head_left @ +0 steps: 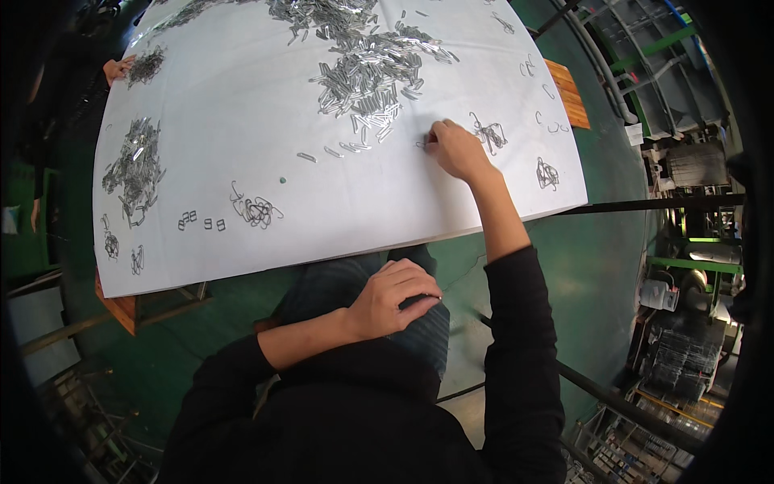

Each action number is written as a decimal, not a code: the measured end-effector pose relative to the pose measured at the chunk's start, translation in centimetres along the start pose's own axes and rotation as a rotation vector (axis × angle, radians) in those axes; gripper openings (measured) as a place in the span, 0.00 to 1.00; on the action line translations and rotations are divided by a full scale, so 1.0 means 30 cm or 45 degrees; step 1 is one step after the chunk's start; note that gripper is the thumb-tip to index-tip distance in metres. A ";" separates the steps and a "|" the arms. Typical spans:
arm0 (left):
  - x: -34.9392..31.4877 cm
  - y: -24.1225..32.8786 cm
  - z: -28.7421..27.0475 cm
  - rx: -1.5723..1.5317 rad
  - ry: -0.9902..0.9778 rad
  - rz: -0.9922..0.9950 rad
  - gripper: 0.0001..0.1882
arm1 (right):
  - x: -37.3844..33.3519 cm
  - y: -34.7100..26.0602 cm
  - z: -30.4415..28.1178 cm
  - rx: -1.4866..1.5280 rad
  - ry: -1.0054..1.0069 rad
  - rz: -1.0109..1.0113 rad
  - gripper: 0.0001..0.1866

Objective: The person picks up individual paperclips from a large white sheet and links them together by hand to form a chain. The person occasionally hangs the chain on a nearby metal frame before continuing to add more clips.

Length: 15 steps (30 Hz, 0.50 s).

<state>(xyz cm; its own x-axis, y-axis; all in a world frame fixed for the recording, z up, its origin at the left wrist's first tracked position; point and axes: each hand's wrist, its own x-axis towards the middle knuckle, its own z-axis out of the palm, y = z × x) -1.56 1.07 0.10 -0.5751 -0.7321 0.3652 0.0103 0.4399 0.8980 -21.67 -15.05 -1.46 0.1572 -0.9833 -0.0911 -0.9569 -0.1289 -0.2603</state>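
**A:** so what's the person wearing?

**B:** black long-sleeve top, both sleeves pushed up so the forearms are bare. Dark trousers with a faint check. Hands bare, no gloves, watch or rings that I can spot.
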 end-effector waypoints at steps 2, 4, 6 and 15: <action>-0.002 -0.010 0.005 0.027 0.019 0.010 0.08 | -0.101 0.006 0.003 0.459 0.071 0.120 0.07; -0.005 -0.019 0.012 0.025 0.032 0.009 0.08 | -0.220 -0.014 0.014 0.867 0.257 0.185 0.06; -0.004 -0.027 0.017 0.042 0.028 0.022 0.08 | -0.332 -0.044 0.004 1.096 0.285 0.261 0.06; 0.019 -0.004 0.057 0.010 0.101 0.028 0.08 | -0.730 -0.228 -0.075 1.923 0.470 0.541 0.04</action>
<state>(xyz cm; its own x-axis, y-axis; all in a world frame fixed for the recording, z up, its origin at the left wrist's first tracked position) -3.29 1.51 -0.23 -0.5079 -0.7610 0.4036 0.0156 0.4603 0.8876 -19.11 7.09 4.47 -0.3217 -0.9175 -0.2337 0.2244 0.1659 -0.9603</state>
